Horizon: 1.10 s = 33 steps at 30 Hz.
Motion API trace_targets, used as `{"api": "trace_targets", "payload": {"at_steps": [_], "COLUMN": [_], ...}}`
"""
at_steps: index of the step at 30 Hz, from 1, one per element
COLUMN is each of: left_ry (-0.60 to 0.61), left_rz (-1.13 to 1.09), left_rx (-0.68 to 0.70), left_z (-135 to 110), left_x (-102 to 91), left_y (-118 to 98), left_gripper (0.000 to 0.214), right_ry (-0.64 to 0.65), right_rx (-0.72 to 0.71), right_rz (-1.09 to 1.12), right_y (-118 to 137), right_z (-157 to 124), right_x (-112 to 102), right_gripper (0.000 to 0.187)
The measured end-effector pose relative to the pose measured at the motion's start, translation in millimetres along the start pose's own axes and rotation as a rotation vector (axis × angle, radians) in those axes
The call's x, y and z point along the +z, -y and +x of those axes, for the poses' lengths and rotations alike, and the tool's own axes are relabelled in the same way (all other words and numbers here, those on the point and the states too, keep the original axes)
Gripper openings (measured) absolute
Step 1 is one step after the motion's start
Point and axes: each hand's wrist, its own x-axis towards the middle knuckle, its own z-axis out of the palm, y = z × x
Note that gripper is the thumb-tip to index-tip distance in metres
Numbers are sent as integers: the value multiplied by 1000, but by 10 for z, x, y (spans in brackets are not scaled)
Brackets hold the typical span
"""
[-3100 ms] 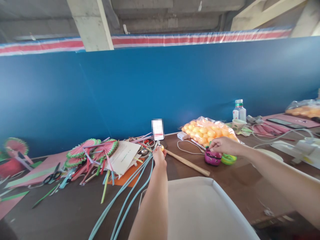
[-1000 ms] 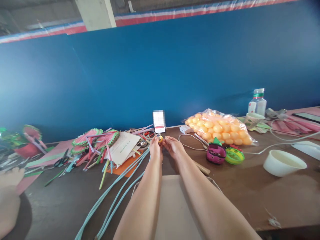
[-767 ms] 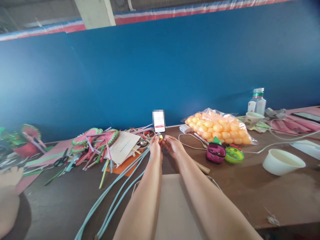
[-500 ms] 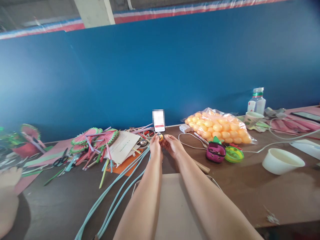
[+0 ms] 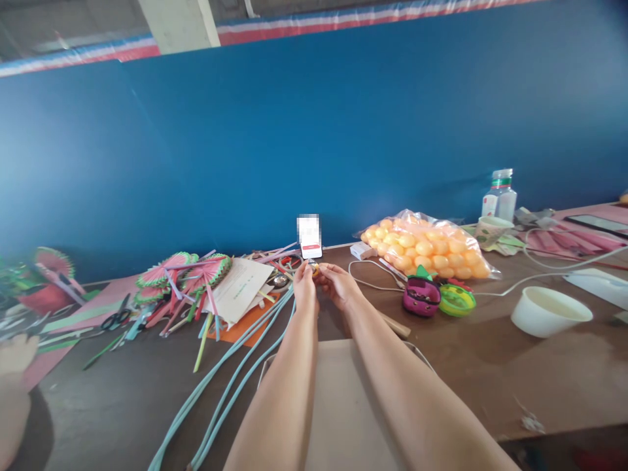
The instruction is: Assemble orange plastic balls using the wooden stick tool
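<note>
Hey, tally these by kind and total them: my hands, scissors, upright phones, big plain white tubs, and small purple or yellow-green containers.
Left hand and right hand: 2
Scissors: 1
Upright phone: 1
White tub: 1
Purple container: 1
Yellow-green container: 1
Total: 7

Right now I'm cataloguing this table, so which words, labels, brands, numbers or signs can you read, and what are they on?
None can be read.
Phone: screen partly pixelated; red bar too small to read.
White sheet: printed marks, too small.
Bottle label: blurred.
Small yellow held item: too small to tell whether marked.
</note>
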Motion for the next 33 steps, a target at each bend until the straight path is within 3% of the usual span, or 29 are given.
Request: {"api": "trace_targets", "payload": {"at_steps": [14, 27, 33], "left_ry": [-1, 33, 31], "left_rz": [73, 117, 115], "left_rx": [66, 84, 82], "left_z": [-27, 3, 4], "left_x": [14, -13, -7], "left_y": [3, 33, 33], "left_gripper": [14, 18, 18], "right_ry": [41, 39, 46], "right_rx": [36, 41, 52], "right_rz": [5, 11, 12], "right_y": [22, 21, 25], "right_z": [-5, 9, 17], "right_x": [-18, -32, -38], "right_gripper": [15, 4, 8]}}
